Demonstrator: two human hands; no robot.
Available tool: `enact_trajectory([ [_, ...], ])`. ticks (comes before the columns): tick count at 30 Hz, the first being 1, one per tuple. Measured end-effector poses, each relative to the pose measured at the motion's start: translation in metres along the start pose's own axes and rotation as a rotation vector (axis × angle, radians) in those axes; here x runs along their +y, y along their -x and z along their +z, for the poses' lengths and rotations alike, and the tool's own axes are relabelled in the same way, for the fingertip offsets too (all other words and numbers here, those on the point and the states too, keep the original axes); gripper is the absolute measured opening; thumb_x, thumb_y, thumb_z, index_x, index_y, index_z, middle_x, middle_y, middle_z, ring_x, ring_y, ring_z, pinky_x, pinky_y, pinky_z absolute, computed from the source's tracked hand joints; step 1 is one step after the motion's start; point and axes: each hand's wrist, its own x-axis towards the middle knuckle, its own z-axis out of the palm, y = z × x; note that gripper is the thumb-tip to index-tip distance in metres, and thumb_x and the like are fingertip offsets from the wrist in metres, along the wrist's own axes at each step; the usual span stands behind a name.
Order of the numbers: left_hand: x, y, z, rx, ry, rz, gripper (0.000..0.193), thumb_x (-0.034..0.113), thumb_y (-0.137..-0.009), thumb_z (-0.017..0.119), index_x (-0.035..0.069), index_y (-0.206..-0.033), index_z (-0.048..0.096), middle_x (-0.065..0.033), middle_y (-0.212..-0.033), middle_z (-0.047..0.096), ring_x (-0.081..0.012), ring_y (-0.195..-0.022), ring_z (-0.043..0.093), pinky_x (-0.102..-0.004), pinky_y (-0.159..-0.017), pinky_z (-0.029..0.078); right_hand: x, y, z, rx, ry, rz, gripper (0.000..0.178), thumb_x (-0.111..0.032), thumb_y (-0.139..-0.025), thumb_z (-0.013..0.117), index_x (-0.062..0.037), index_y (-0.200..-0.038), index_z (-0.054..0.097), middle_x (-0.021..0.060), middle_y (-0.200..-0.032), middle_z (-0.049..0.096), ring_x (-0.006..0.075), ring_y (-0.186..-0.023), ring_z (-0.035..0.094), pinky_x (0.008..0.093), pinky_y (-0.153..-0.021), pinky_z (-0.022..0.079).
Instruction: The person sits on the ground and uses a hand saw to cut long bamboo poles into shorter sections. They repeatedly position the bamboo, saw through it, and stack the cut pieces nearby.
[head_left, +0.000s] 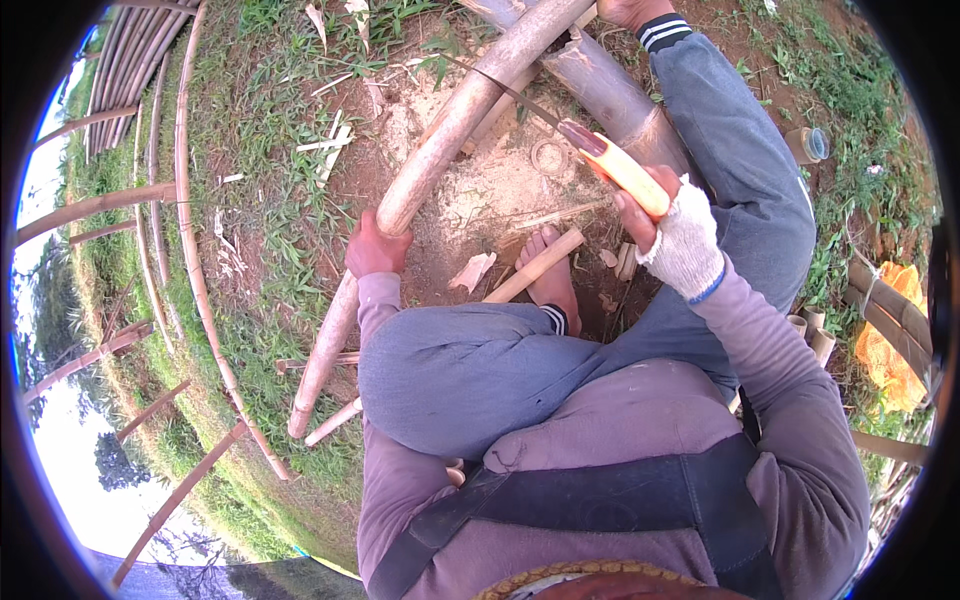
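Observation:
A long bamboo pole [440, 165] runs slantwise from the top middle to the lower left, its upper part by a thicker grey bamboo log [605, 85]. My left hand [378, 247] is bare and wrapped round the pole at its middle. In my right hand [683, 232], which wears a white fingerless glove, is a handsaw with a yellow and dark red handle [632, 178]. Its thin blade [528, 103] lies across the pole, far from my left hand. Whether the teeth have cut into the bamboo I cannot tell.
Pale sawdust [465, 205] and wood chips cover the ground beneath. A short bamboo offcut [540, 262] lies by my bare foot [550, 285]. Bamboo rails [190, 240] stand at the left. On the right are a jar [808, 145] and an orange net bag [890, 350].

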Motion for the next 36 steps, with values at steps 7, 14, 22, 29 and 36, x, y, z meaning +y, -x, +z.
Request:
enact_trajectory([
  [7,0.014,-0.007,-0.025,-0.014,-0.040,0.007,0.070,0.038,-0.070,0.088,0.017,-0.132,0.067,-0.0164,-0.116,0.075,-0.0411,-0.106,0.073,-0.0534,-0.091,0.059,0.021,-0.052,0.040,-0.002,0.268,-0.012,0.031,-0.032,-0.097,0.076,-0.0031,-0.107,0.073,0.0164,-0.076,0.071,0.0356,-0.070,0.072,0.0433,-0.064,0.057],
  [14,0.009,-0.007,-0.026,0.047,-0.052,0.033,0.068,0.037,-0.070,0.089,0.017,-0.131,0.067,-0.0178,-0.115,0.075,-0.0408,-0.105,0.074,-0.0536,-0.090,0.059,0.006,-0.034,0.011,0.003,0.096,-0.035,0.027,-0.025,-0.096,0.077,-0.0031,-0.109,0.070,0.0179,-0.078,0.071,0.0376,-0.073,0.072,0.0450,-0.066,0.057],
  [22,0.017,0.007,-0.042,0.013,-0.106,0.003,0.071,0.038,-0.070,0.089,0.015,-0.133,0.067,-0.0200,-0.117,0.075,-0.0423,-0.105,0.074,-0.0542,-0.090,0.060,0.021,-0.026,0.002,0.037,-0.010,-0.079,0.022,-0.024,-0.095,0.079,-0.0039,-0.102,0.072,0.0160,-0.073,0.068,0.0342,-0.063,0.070,0.0426,-0.059,0.055],
  [29,0.013,0.001,-0.042,0.077,-0.067,0.041,0.068,0.037,-0.071,0.089,0.015,-0.131,0.066,-0.0194,-0.117,0.075,-0.0430,-0.105,0.073,-0.0543,-0.091,0.059,0.004,-0.039,0.013,0.057,0.110,-0.056,0.030,-0.030,-0.095,0.079,-0.0027,-0.106,0.071,0.0198,-0.075,0.069,0.0398,-0.067,0.070,0.0450,-0.059,0.054],
  [36,0.008,0.009,-0.016,0.023,-0.045,-0.004,0.065,0.040,-0.074,0.086,0.016,-0.131,0.066,-0.0184,-0.115,0.076,-0.0436,-0.105,0.073,-0.0542,-0.089,0.058,0.011,0.020,-0.037,0.014,0.018,-0.084,0.023,-0.017,-0.094,0.077,-0.0012,-0.110,0.072,0.0143,-0.084,0.066,0.0348,-0.070,0.068,0.0420,-0.062,0.053],
])
